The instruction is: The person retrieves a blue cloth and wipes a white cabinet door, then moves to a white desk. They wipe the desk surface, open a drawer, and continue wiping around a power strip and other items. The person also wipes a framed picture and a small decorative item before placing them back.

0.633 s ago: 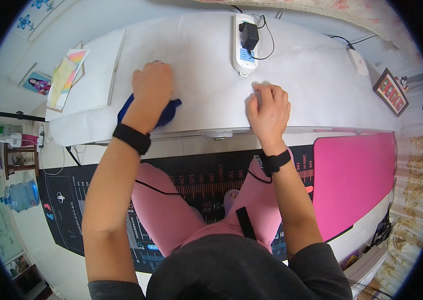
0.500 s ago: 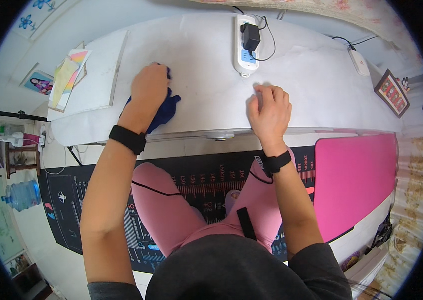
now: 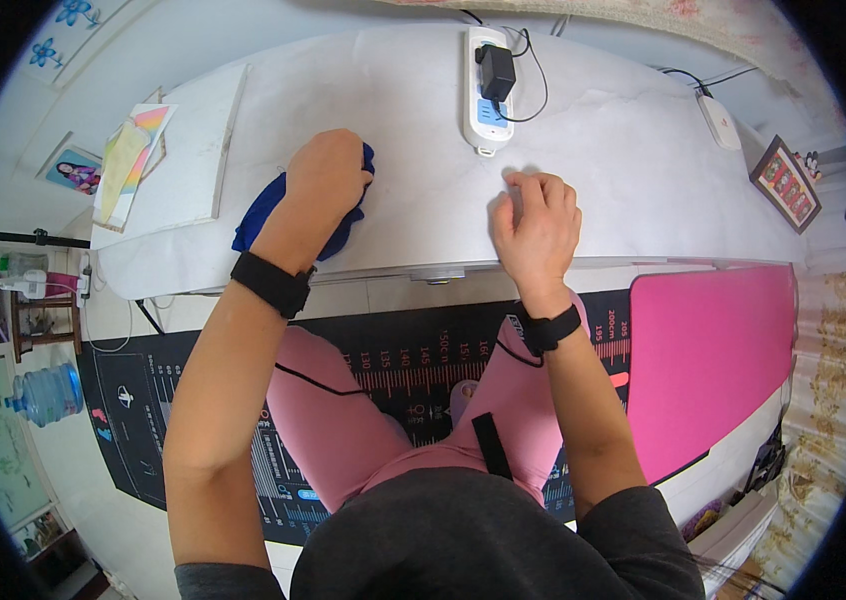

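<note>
A dark blue cloth (image 3: 261,212) lies bunched on the white marbled table (image 3: 403,110), toward its left side. Over it sits my left hand (image 3: 326,172), fingers curled round the cloth and pressing it to the tabletop; folds stick out on both sides of the wrist. My right hand (image 3: 540,222) rests on the table near its front edge, just below the power strip. Its fingers are loosely bent and apart, and nothing shows in them. Both wrists wear black straps.
The white power strip (image 3: 488,128) holds a black adapter (image 3: 496,73) with a looping cord. At the left lie a white board (image 3: 198,150) and papers (image 3: 123,165). A white router-like box (image 3: 716,122) and a framed picture (image 3: 786,186) stand at the right.
My left hand has shifted a little to the right with the cloth, which now spreads out further on the left of the wrist. My right hand stays in place.
</note>
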The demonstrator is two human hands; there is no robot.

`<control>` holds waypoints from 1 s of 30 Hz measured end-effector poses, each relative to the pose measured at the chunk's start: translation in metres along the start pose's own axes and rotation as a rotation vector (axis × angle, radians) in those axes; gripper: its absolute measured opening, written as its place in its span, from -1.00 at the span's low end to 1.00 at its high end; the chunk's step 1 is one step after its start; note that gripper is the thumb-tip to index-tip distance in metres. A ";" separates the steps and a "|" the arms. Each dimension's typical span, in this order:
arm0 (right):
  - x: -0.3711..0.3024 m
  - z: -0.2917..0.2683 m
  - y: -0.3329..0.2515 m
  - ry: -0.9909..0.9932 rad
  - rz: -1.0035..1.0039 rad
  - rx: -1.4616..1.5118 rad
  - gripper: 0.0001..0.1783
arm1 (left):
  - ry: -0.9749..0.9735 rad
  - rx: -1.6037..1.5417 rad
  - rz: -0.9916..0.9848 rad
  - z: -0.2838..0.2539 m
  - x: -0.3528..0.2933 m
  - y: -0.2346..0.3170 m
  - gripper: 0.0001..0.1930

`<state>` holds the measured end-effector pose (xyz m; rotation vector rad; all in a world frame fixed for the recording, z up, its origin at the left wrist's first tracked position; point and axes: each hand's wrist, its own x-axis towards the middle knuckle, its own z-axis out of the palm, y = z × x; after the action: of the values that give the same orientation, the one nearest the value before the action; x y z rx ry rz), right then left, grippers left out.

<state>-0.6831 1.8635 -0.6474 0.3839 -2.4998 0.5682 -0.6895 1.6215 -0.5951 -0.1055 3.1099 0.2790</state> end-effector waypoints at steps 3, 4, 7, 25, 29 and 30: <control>0.000 0.000 0.000 -0.001 -0.001 0.007 -0.71 | 0.024 0.027 0.021 0.002 0.002 0.003 -0.84; -0.001 0.000 0.001 -0.003 -0.004 0.006 -0.71 | 0.028 0.034 0.030 0.003 0.003 0.004 -0.84; -0.001 0.000 0.001 0.002 -0.009 0.010 -0.72 | 0.007 0.018 -0.011 0.003 0.005 0.004 -0.83; -0.001 -0.002 0.002 0.009 -0.001 0.075 -0.72 | 0.237 0.251 -0.051 0.011 -0.009 -0.008 -0.89; -0.001 -0.001 0.000 0.028 0.006 0.056 -0.73 | 0.097 -0.080 -0.021 0.005 -0.008 -0.014 -0.88; -0.001 -0.001 -0.001 0.028 0.011 0.053 -0.73 | 0.085 -0.091 0.004 0.006 -0.009 -0.013 -0.88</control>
<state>-0.6817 1.8635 -0.6474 0.3792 -2.4655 0.6413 -0.6799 1.6103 -0.6032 -0.1157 3.1818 0.4277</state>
